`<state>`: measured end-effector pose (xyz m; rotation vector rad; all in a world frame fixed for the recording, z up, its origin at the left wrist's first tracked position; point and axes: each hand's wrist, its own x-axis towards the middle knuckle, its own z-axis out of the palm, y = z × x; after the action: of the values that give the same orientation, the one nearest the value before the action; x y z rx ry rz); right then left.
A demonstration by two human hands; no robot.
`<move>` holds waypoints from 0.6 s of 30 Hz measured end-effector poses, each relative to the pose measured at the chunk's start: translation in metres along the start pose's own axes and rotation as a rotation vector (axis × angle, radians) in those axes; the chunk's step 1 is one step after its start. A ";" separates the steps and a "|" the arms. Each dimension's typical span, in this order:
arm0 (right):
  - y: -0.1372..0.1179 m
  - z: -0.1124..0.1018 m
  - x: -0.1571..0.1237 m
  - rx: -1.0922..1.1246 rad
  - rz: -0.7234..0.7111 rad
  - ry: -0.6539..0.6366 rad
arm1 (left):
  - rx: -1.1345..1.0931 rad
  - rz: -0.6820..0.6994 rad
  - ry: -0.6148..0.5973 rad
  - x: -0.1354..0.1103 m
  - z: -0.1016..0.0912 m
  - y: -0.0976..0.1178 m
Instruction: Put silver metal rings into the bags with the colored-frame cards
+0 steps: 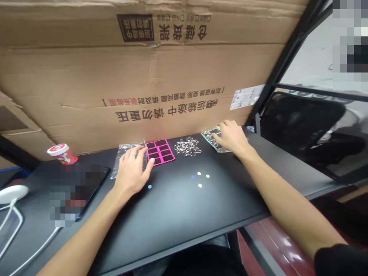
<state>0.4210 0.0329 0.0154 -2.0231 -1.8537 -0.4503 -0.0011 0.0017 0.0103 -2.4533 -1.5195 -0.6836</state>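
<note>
My left hand point(132, 166) lies with thumb and fingers spread over a clear plastic bag point(116, 163). Its fingertips reach the left edge of a pink grid frame point(158, 150) with dark square openings. On the right, my right hand point(232, 136) rests over a teal grid frame point(207, 135), thumb apart from the fingers; the hand hides part of this frame. Small metal rings show on the teal frame, together with clear plastic. Between the two frames is a loose pile of silvery metal rings point(188, 147).
Several small round dots, among them a blue one point(150, 186) and a white one point(200, 185), mark the dark table point(172, 214). To the left are a red-and-white tub point(62, 154), a phone-like device point(93, 197) and a white cable point(37, 251). A cardboard sheet point(143, 73) stands behind.
</note>
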 end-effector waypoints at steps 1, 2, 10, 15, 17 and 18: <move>0.016 0.002 0.004 -0.034 0.072 -0.042 | -0.006 0.015 0.015 0.000 0.000 0.001; 0.029 0.005 0.006 -0.056 0.142 -0.074 | -0.012 0.023 0.026 0.000 0.000 0.001; 0.050 0.023 0.011 -0.027 0.359 -0.239 | -0.039 0.042 0.054 0.000 -0.002 0.004; 0.058 0.034 0.013 0.049 0.389 -0.286 | -0.049 0.047 0.037 -0.002 -0.002 0.006; 0.062 0.037 0.014 0.077 0.403 -0.282 | -0.054 0.051 0.035 -0.002 -0.001 0.006; 0.065 0.038 0.014 0.093 0.406 -0.272 | -0.057 0.051 0.037 -0.002 -0.001 0.006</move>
<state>0.4863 0.0584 -0.0145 -2.4084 -1.5029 0.0237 0.0033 -0.0034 0.0112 -2.4968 -1.4386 -0.7681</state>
